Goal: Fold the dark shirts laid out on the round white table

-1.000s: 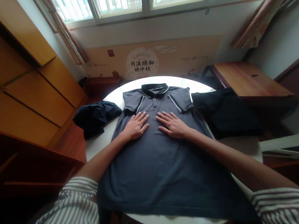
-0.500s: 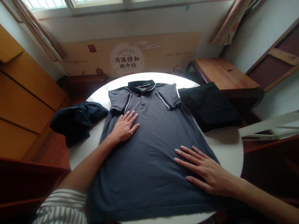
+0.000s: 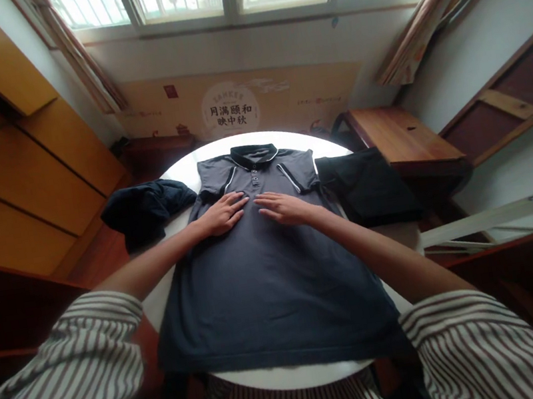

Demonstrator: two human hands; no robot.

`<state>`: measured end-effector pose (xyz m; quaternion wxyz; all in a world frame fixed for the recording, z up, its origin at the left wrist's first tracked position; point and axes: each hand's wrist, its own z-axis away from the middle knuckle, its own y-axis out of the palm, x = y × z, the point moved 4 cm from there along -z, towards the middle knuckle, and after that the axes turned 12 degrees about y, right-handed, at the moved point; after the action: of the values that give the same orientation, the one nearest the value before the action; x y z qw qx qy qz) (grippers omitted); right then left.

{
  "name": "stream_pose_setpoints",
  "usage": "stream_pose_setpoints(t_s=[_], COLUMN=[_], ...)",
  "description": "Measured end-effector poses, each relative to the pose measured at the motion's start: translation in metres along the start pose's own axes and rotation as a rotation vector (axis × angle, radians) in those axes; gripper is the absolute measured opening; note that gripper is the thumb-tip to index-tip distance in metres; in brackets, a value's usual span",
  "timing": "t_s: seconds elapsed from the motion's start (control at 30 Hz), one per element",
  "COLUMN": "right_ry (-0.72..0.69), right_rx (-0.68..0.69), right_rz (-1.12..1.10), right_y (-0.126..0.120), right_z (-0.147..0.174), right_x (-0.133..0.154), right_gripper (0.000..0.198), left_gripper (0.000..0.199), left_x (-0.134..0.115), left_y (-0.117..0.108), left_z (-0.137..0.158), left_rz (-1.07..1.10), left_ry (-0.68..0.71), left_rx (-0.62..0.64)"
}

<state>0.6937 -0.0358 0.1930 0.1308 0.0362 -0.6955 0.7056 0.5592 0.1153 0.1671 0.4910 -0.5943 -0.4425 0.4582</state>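
A dark grey polo shirt [image 3: 276,292] lies spread out front side up, its black collar at the far side and its hem near me. Both short sleeves are folded inward over the chest, their white-edged cuffs showing. My left hand [image 3: 222,214] rests flat on the chest below the left sleeve, fingers extended. Close beside it, my right hand [image 3: 284,209] lies on the shirt's middle below the button placket, fingers stretched toward the left. Neither hand holds anything.
The shirt covers much of a round white table [image 3: 181,170]. A crumpled dark garment [image 3: 139,209] hangs over the table's left edge. On the right sits a folded black garment [image 3: 366,187]. Beyond it stands a wooden desk [image 3: 402,134], and orange cabinets [image 3: 2,194] line the left.
My right hand has moved from the shirt's lower right up to the middle of the chest, beside my left hand. The left hand has stayed almost in place on the fabric.
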Motion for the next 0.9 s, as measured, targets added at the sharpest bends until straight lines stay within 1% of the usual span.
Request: stream_pose_setpoints(t_s=[0.07,0.13,0.17,0.27,0.4,0.47,0.5,0.53,0.6,0.67,0.7,0.8,0.83,0.9], right_ry=[0.032,0.022,-0.008,-0.159,-0.336,-0.412,-0.445,-0.471,-0.482,-0.451,-0.421,-0.354,-0.345,-0.380], right_rx=[-0.012,-0.034,-0.035,0.005,0.094,0.137,0.157,0.169,0.159,0.111,0.087,0.051,0.040,0.016], right_rz=[0.040,0.045,0.036,-0.032,-0.158,-0.216,-0.241,-0.264,-0.292,-0.287,-0.273,-0.193,-0.165,-0.127], right_y=[0.014,0.025,0.030,0.039,0.041,0.037,0.034,0.030,0.022,0.016,0.016,0.029,0.037,0.052], right_z=[-0.001,0.011,0.022,0.063,0.119,0.135,0.138,0.137,0.123,0.098,0.084,0.052,0.049,0.054], right_x=[0.006,0.020,0.029,0.064,0.104,0.117,0.121,0.123,0.124,0.123,0.124,0.137,0.144,0.163], right_gripper=[0.057,0.062,0.063,0.063,0.062,0.062,0.061,0.059,0.051,0.047,0.048,0.059,0.065,0.074], left_gripper=[0.057,0.057,0.057,0.057,0.057,0.057,0.057,0.057,0.056,0.056,0.056,0.055,0.054,0.054], left_x=[0.003,0.004,0.003,0.002,0.002,0.001,0.001,0.000,-0.001,-0.001,0.000,0.001,0.001,0.003], left_y=[0.003,0.005,0.006,0.006,0.006,0.005,0.005,0.004,0.004,0.004,0.004,0.006,0.006,0.006], left_z=[0.002,0.003,0.004,0.004,0.003,0.003,0.003,0.003,0.003,0.002,0.002,0.002,0.002,0.002], left_rz=[0.017,0.016,0.015,0.009,0.003,-0.001,-0.002,-0.002,-0.002,-0.003,-0.004,0.001,0.004,0.011], left_ry=[0.014,0.016,0.020,0.021,0.022,0.021,0.019,0.015,0.005,-0.001,-0.001,0.004,0.003,-0.002], left_rx=[0.003,-0.002,-0.004,-0.016,-0.033,-0.037,-0.038,-0.039,-0.037,-0.031,-0.026,-0.019,-0.020,-0.025])
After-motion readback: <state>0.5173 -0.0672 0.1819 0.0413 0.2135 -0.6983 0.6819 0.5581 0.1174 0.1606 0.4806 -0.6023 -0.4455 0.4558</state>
